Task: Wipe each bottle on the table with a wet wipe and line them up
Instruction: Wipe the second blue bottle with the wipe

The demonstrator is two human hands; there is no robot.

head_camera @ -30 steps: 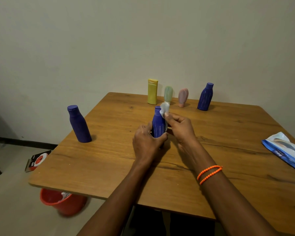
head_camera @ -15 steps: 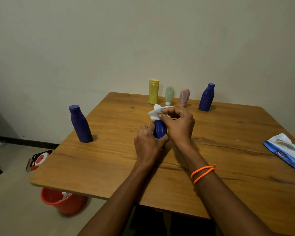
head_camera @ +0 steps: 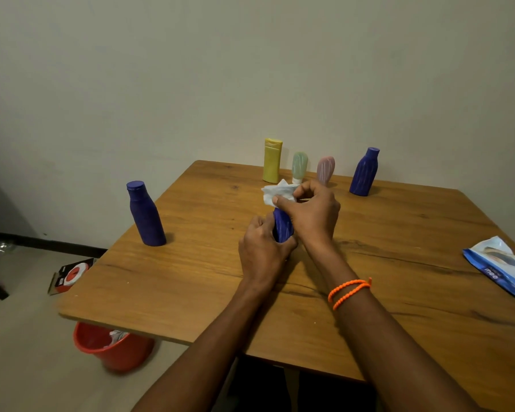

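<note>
Your left hand (head_camera: 263,254) grips the blue bottle (head_camera: 282,226) mid-table while your right hand (head_camera: 312,214) pinches the wet wipe (head_camera: 275,193) over its top. The wooden table (head_camera: 191,281) stands against a plain wall (head_camera: 191,69); a red bucket (head_camera: 113,349) sits on the floor beneath its left edge.

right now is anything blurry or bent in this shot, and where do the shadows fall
Head view: dim, soft light; wide-angle bends the table edges; the bucket and lower forearms look soft; the lone purple bottle casts a faint shadow right; no glare.

Four bottles (head_camera: 299,170) along table's (head_camera: 191,281) far edge, one bottle (head_camera: 145,215) left, packet (head_camera: 506,269) right
</note>
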